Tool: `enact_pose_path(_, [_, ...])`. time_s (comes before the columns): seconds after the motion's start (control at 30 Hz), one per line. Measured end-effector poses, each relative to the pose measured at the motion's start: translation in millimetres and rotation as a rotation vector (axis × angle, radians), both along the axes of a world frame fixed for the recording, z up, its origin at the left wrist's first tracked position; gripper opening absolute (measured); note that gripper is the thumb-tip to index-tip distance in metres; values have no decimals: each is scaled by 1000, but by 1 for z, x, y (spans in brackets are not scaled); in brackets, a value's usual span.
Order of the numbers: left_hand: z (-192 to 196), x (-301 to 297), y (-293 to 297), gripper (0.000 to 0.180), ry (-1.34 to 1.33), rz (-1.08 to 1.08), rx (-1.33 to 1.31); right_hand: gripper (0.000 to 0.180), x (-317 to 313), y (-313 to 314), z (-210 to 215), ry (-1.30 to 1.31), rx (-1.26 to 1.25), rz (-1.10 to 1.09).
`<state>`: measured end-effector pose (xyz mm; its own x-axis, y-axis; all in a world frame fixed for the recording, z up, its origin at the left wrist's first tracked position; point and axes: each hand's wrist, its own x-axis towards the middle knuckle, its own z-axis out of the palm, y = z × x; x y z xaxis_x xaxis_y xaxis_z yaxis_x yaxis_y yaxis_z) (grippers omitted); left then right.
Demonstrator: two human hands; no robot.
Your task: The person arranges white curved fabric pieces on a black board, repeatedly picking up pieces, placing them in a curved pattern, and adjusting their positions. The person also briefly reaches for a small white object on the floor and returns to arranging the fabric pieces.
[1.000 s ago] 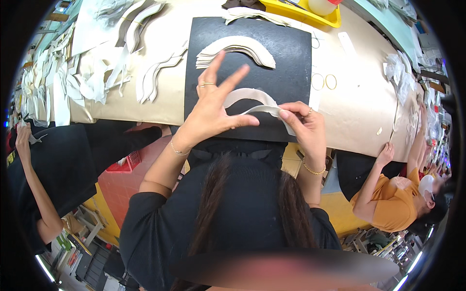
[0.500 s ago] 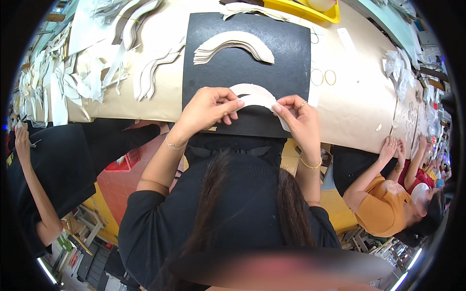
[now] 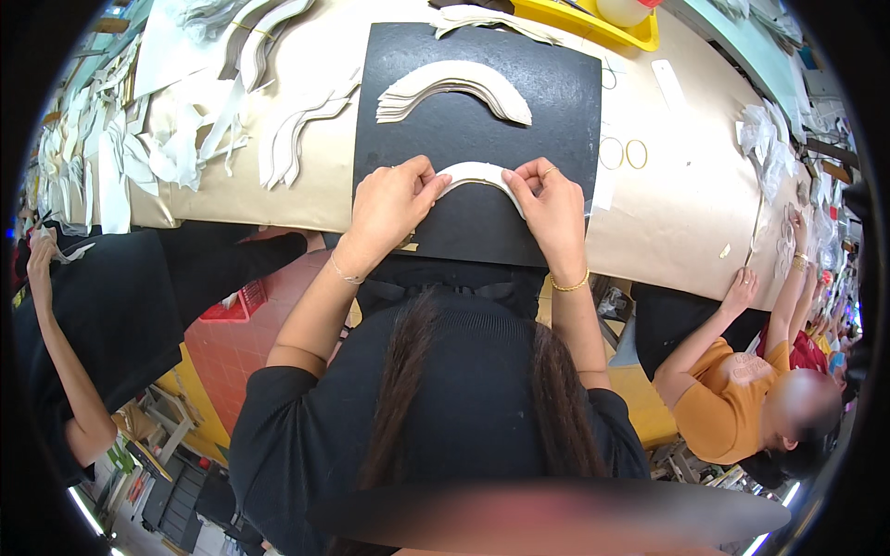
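On the near part of a black mat lies an arched off-white strip, made of a thin material I cannot identify. My left hand pinches its left end between thumb and fingers. At the other end, my right hand is closed on the strip the same way, thumb on top. The strip lies level across the mat, curving away from me. Farther back on the mat rests a fanned stack of similar arched strips.
Pale strips lie at the mat's far edge beside a yellow tray. To the left are bundled curved pieces, an S-shaped stack and scraps. Rubber bands lie at right. A co-worker in orange works at the right.
Both hands have drawn closer together on the arched strip. A gap seen between two layers has closed, and the strip now shows as a single even arch.
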<state>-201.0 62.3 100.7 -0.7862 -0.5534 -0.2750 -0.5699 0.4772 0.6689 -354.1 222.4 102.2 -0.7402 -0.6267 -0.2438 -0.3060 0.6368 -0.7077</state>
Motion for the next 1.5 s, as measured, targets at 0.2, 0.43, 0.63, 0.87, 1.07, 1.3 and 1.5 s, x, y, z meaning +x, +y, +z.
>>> enact_pose_path(0.2, [3,-1,1,32,-11,-18,-34,25,2,0,-2,35,10,4])
enact_pose_path(0.43, [4,-3,3,33,-25,-23,-76,22,5,-1,-2,93,2,8])
enact_pose_path(0.63, [3,-6,4,34,-41,-31,-136,21,6,-3,-1,154,49,37])
enact_pose_path(0.87, [12,4,-12,31,-78,57,280,23,6,-5,5,170,115,79])
enact_pose_path(1.07, [9,8,-24,24,-103,42,417,30,0,0,15,65,98,116])
enact_pose_path(1.3, [10,5,-20,22,-137,31,346,30,-3,33,19,-112,64,21])
enact_pose_path(1.5, [14,3,-19,23,-136,24,314,27,-1,40,13,-70,73,-13])
